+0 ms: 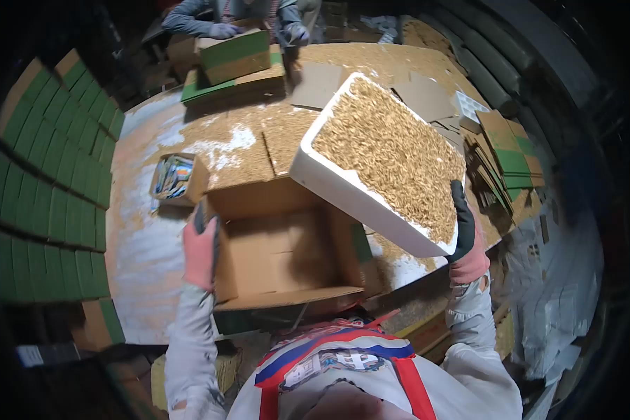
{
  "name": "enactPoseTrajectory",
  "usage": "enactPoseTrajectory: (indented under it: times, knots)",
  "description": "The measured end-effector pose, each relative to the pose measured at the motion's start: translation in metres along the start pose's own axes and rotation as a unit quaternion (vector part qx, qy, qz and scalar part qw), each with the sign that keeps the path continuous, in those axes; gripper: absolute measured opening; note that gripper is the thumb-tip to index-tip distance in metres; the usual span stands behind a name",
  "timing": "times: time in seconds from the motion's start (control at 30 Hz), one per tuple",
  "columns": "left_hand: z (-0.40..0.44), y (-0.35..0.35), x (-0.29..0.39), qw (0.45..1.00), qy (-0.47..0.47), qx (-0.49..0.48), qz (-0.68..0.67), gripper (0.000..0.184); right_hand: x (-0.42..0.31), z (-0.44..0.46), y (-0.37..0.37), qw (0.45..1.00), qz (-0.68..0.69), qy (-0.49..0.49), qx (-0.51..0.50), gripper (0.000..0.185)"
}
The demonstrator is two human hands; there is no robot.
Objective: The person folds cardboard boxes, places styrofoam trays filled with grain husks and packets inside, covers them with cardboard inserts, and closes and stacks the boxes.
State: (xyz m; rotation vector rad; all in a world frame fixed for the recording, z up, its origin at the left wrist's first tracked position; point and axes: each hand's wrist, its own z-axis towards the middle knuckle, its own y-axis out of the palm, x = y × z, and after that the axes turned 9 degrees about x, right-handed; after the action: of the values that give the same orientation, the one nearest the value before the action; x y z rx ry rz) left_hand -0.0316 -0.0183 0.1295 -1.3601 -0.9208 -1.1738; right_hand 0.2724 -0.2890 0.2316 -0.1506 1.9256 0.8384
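My left hand (201, 250), in a pink and black glove, is closed on the left wall of an open cardboard box (276, 248). The inside of that box shows bare brown cardboard. My right hand (467, 234), gloved alike, grips the right end of a white foam box (371, 208) filled with loose golden-brown, grain-like bits (392, 150). The foam box is held at a slant, its near left corner by the cardboard box's far right edge. Most of my right fingers are hidden behind or under the foam box.
A small carton of packets (175, 178) stands at the left. Stacked green-and-brown boxes (56, 161) line the left side. Flattened cartons (507, 157) lie at the right. Golden bits cover much of the table (140, 259). Across it, another person's gloved hands (224, 31) are at a carton (234, 59).
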Motion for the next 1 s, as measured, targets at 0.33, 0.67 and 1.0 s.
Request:
enactPoseTrajectory:
  times: [0.33, 0.67, 1.0]
  knots:
    - [0.010, 0.026, 0.020, 0.960, 0.140, -0.123, -0.208, 0.024, 0.070, 0.023, 0.071, 0.968, -0.032, 0.198, -0.153, 0.043]
    - [0.021, 0.037, -0.005, 0.998, -0.004, -0.062, -0.022, 0.035, 0.087, 0.024, 0.033, 0.893, -0.437, -0.063, -0.088, 0.043]
    - [-0.005, 0.033, 0.034, 0.996, -0.026, -0.080, 0.015, 0.041, 0.034, 0.059, 0.088, 0.621, -0.664, -0.404, -0.103, 0.054]
